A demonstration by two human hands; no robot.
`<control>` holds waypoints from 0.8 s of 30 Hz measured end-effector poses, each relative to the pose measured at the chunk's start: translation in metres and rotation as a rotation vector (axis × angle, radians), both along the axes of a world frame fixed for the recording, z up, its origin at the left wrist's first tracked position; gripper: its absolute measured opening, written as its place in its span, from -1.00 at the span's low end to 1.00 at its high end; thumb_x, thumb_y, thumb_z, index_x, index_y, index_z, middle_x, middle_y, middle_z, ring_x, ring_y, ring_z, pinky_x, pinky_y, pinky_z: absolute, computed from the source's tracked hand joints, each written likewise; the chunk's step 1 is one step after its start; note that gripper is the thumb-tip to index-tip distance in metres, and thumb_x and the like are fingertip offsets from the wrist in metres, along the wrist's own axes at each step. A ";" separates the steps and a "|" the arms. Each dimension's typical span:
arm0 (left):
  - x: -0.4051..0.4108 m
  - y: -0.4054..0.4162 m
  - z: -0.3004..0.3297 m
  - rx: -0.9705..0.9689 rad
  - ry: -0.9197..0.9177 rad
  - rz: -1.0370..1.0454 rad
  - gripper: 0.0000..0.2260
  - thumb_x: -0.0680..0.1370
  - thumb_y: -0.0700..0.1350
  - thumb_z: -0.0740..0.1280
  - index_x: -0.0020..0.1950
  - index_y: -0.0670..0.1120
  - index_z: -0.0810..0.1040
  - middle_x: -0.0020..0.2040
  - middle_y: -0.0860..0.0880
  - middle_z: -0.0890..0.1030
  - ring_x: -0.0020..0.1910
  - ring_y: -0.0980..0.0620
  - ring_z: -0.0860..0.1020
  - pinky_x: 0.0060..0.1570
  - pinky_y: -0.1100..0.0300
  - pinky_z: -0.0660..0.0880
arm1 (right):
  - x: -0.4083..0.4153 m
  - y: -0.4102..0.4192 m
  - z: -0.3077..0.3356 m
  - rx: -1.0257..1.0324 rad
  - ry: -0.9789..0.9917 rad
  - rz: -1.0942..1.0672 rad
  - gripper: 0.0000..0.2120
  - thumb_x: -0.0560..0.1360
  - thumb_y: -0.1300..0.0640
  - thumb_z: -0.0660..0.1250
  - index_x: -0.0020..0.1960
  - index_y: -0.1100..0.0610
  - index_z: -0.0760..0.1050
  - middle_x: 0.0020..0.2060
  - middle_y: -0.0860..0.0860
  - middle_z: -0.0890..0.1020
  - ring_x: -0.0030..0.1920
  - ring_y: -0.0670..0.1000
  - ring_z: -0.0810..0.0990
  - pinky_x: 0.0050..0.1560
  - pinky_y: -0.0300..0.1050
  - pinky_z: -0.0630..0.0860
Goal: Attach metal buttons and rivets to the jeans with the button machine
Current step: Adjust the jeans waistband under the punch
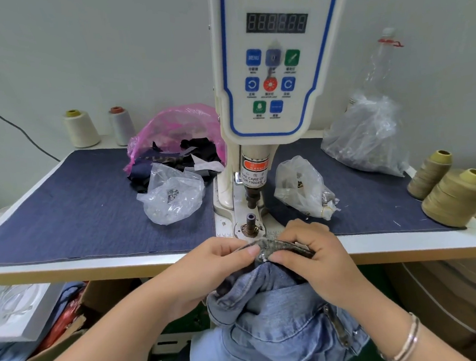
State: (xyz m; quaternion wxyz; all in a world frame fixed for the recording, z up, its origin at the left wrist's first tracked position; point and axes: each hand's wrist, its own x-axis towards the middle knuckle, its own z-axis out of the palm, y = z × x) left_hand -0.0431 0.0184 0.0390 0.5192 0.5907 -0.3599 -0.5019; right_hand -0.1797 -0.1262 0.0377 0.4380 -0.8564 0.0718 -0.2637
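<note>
One button machine (268, 65) stood upright at the back centre of the worktop (124, 261), its lower post (251, 220) just beyond the hands. Four thread cones were present: two pale ones (81, 129) at the back left and two tan ones (455, 199) at the right edge. Four plastic bags lay on the blue cloth: one pink bag (177, 128) of dark scraps, two small clear bags (173, 196) holding metal parts on either side of the machine, and one larger clear bag (366, 134) at the back right. One pair of jeans (271, 307) hung at the front edge of the worktop, below the post. The left hand (217, 263) and the right hand (312, 259) each had a narrow grip, pinching the waistband (275, 246) between thumb and curled fingers, thumbs nearly meeting.
</note>
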 end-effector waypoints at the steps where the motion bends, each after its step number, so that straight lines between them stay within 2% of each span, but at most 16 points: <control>1: 0.001 0.001 -0.001 -0.002 0.013 0.010 -0.71 0.55 0.09 0.35 0.07 -0.09 0.68 0.03 -0.06 0.70 0.00 0.03 0.66 0.01 0.27 0.53 | 0.000 -0.001 0.000 -0.016 -0.003 -0.007 -0.94 0.36 -0.11 0.36 -0.27 -0.28 0.52 -0.33 -0.27 0.51 -0.23 -0.22 0.47 -0.03 0.12 0.29; 4: -0.004 0.001 -0.005 -0.037 0.090 0.052 -0.70 0.51 0.03 0.36 0.11 -0.14 0.65 0.12 -0.18 0.67 0.12 -0.11 0.63 0.15 0.12 0.54 | 0.000 -0.002 0.000 -0.030 -0.010 -0.018 -0.86 0.37 -0.01 0.41 -0.32 -0.19 0.49 -0.32 -0.22 0.50 -0.23 -0.20 0.47 -0.05 0.18 0.31; 7: -0.011 -0.001 -0.009 -0.080 0.102 0.142 -0.66 0.45 -0.01 0.40 0.10 -0.23 0.60 0.12 -0.27 0.64 0.14 -0.20 0.61 0.20 0.02 0.52 | -0.001 -0.002 -0.003 0.048 0.029 0.003 -0.92 0.38 0.02 0.40 -0.29 -0.07 0.55 -0.32 -0.18 0.51 -0.25 -0.19 0.47 -0.04 0.06 0.35; 10: -0.013 -0.004 -0.011 -0.122 0.168 0.215 -0.76 0.43 -0.04 0.43 -0.06 -0.20 0.61 -0.01 -0.25 0.66 -0.04 -0.10 0.63 0.00 0.14 0.55 | -0.005 0.001 -0.004 0.347 0.115 0.006 -0.87 0.37 0.02 0.43 -0.19 0.08 0.61 -0.29 -0.07 0.59 -0.22 -0.07 0.54 -0.07 -0.14 0.45; 12: -0.013 -0.004 -0.010 -0.128 0.182 0.220 -0.85 0.43 -0.05 0.47 -0.13 -0.13 0.63 -0.10 -0.17 0.65 -0.12 -0.03 0.61 -0.11 0.24 0.55 | -0.007 0.002 -0.004 0.536 0.177 0.004 -0.77 0.33 0.00 0.49 -0.07 0.09 0.66 -0.14 0.03 0.69 -0.06 0.05 0.64 0.06 -0.10 0.52; 14: -0.013 -0.003 -0.011 -0.127 0.189 0.216 -0.90 0.43 -0.07 0.47 -0.16 -0.09 0.65 -0.12 -0.13 0.66 -0.13 0.00 0.61 -0.13 0.26 0.54 | -0.009 0.004 -0.001 0.685 0.220 0.032 -0.71 0.28 -0.01 0.43 -0.03 0.05 0.68 -0.05 0.06 0.71 0.04 0.05 0.65 0.13 -0.11 0.53; 17: -0.012 -0.002 -0.009 -0.114 0.211 0.191 -0.85 0.43 -0.06 0.40 -0.08 -0.08 0.70 0.00 -0.14 0.69 -0.04 -0.02 0.65 -0.04 0.23 0.56 | -0.008 0.007 0.004 0.793 0.218 0.069 -0.71 0.30 0.06 0.41 -0.01 0.11 0.69 -0.02 0.06 0.70 0.05 0.02 0.66 0.06 -0.23 0.55; 20: -0.009 -0.001 -0.005 -0.075 0.257 0.153 -0.70 0.44 -0.05 0.39 0.09 -0.18 0.65 0.13 -0.21 0.65 0.13 -0.15 0.63 0.16 0.10 0.53 | -0.007 0.013 0.005 0.840 0.185 0.052 -0.71 0.35 0.16 0.37 0.05 0.19 0.65 0.01 0.07 0.70 0.08 0.02 0.64 0.03 -0.31 0.52; 22: -0.007 -0.001 -0.004 -0.048 0.271 0.156 -0.64 0.44 -0.05 0.39 0.15 -0.23 0.61 0.16 -0.23 0.64 0.20 -0.23 0.58 0.27 0.00 0.46 | -0.005 0.014 0.006 0.858 0.180 0.053 -0.73 0.37 0.20 0.35 0.05 0.19 0.64 0.01 0.07 0.70 0.08 0.00 0.64 0.01 -0.34 0.51; 24: -0.007 -0.002 -0.004 -0.043 0.245 0.176 -0.63 0.43 -0.04 0.39 0.15 -0.23 0.61 0.15 -0.23 0.64 0.21 -0.24 0.57 0.30 -0.04 0.43 | -0.005 0.015 0.008 0.854 0.195 0.064 -0.78 0.42 0.24 0.33 0.03 0.17 0.65 0.00 0.07 0.70 0.07 -0.02 0.64 0.04 -0.32 0.51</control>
